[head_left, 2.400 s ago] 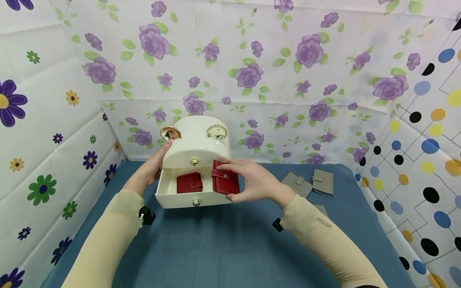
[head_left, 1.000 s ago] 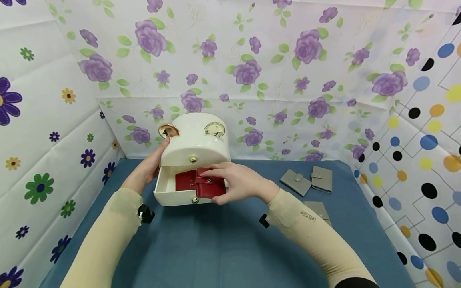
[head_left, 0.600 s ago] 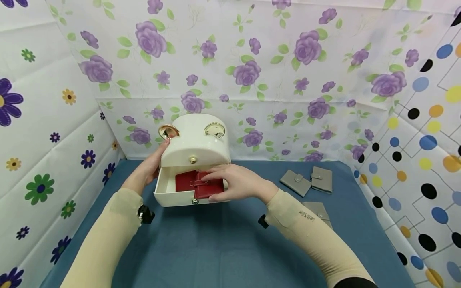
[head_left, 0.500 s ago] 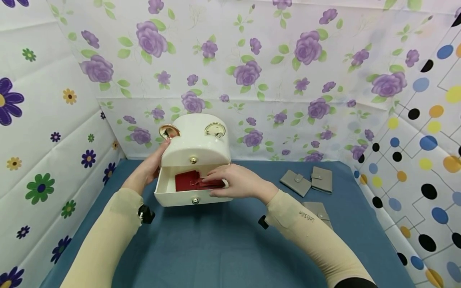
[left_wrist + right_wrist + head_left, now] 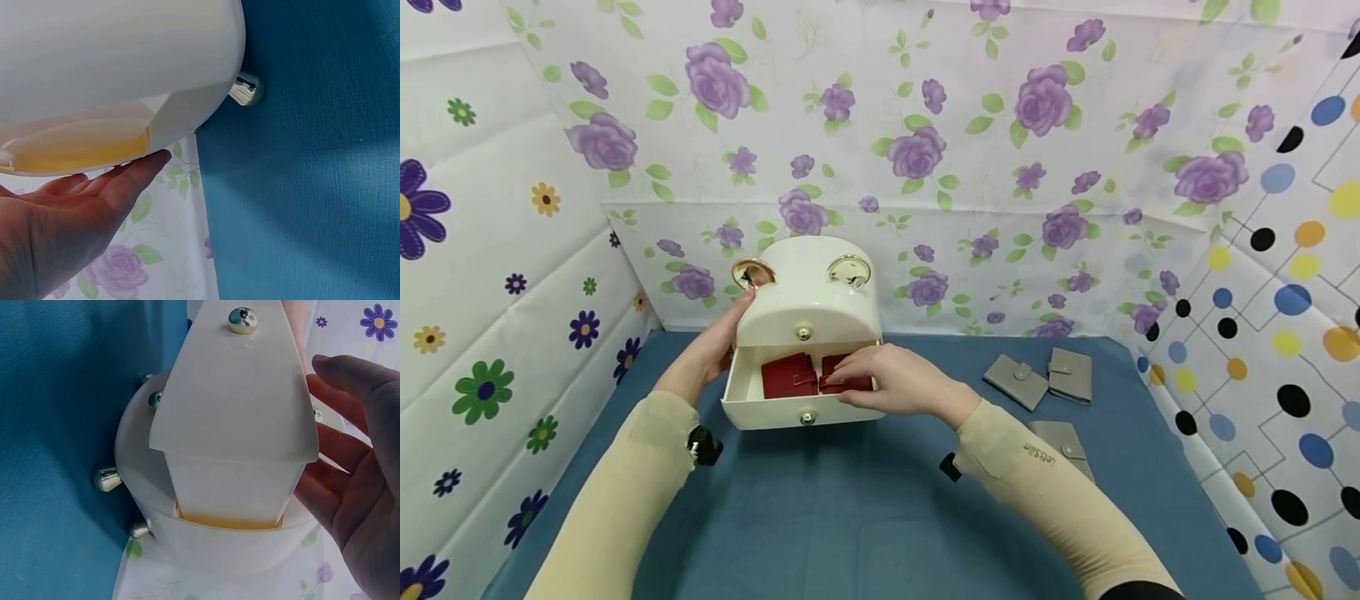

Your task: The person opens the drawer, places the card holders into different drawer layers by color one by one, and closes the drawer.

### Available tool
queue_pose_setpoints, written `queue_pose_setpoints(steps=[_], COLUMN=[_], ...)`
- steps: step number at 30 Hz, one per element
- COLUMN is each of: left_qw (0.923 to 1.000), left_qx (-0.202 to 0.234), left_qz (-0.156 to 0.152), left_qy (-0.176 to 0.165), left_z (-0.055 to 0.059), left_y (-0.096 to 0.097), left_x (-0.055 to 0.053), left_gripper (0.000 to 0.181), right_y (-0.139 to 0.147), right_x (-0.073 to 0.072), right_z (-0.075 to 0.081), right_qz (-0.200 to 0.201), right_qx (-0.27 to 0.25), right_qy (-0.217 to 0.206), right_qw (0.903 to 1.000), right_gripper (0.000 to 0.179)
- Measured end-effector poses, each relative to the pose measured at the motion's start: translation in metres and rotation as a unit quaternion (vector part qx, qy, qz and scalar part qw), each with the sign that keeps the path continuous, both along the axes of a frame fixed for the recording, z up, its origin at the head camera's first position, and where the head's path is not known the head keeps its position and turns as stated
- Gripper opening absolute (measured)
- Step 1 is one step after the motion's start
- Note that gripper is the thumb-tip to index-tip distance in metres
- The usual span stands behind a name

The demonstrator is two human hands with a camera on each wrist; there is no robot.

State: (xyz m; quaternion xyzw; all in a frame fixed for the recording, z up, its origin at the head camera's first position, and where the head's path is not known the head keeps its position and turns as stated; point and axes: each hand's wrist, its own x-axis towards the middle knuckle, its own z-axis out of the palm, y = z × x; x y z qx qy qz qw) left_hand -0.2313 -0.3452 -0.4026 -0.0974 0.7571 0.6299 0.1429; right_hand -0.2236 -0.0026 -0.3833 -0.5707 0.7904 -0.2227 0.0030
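My right hand (image 5: 902, 382), fingers loosely spread and thumb apart, has a red wallet (image 5: 833, 364) beneath it in the drawer (image 5: 760, 415). My left hand (image 5: 707, 343), nearly straight, rests against the white cabinet (image 5: 812, 287). Blue cloth (image 5: 820, 517) lies below my fingers, rose-printed sheeting (image 5: 955, 225) beyond.

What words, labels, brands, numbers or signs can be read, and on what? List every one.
"LetsSlim": on the right sleeve; small and slightly blurred, so the last letters are uncertain.
No other text can be made out: none on the white box, the red wallets or the grey wallets; any finer marks there are too small to read.
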Motion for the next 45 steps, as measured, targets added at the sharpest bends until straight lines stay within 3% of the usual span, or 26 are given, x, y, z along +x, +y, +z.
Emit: queue_pose_setpoints(steps=[20,26,31,37,41,45], left_qw=[1.0,1.0,1.0,1.0,1.0,1.0], left_qx=[0.003,0.001,0.004,0.007,0.007,0.009], left_qz=[0.002,0.003,-0.001,-0.003,-0.003,-0.001], left_qy=[0.001,-0.004,-0.006,0.003,0.0,-0.003], left_z=[-0.001,-0.001,-0.001,0.0,0.0,0.0], left_y=[0.0,-0.001,0.0,0.0,-0.001,-0.001], left_x=[0.0,0.0,0.0,0.0,0.0,-0.002], left_gripper=[0.103,0.103,0.102,0.1,0.099,0.098], right_y=[0.004,0.004,0.002,-0.001,-0.003,-0.003], right_x=[0.002,0.014,0.027,0.035,0.036,0.034], right_z=[-0.007,-0.016,-0.026,-0.03,-0.034,-0.039], right_qz=[-0.01,-0.019,-0.032,-0.084,-0.137,-0.168], right_qx=[-0.036,-0.121,-0.226,-0.276,-0.324,-0.397], right_qy=[-0.01,-0.047,-0.083,-0.177,-0.242,-0.286], right_qw=[0.9992,0.9913,0.97,0.9409,0.9044,0.8558], right_gripper=[0.025,0.022,0.018,0.019,0.023,0.024])
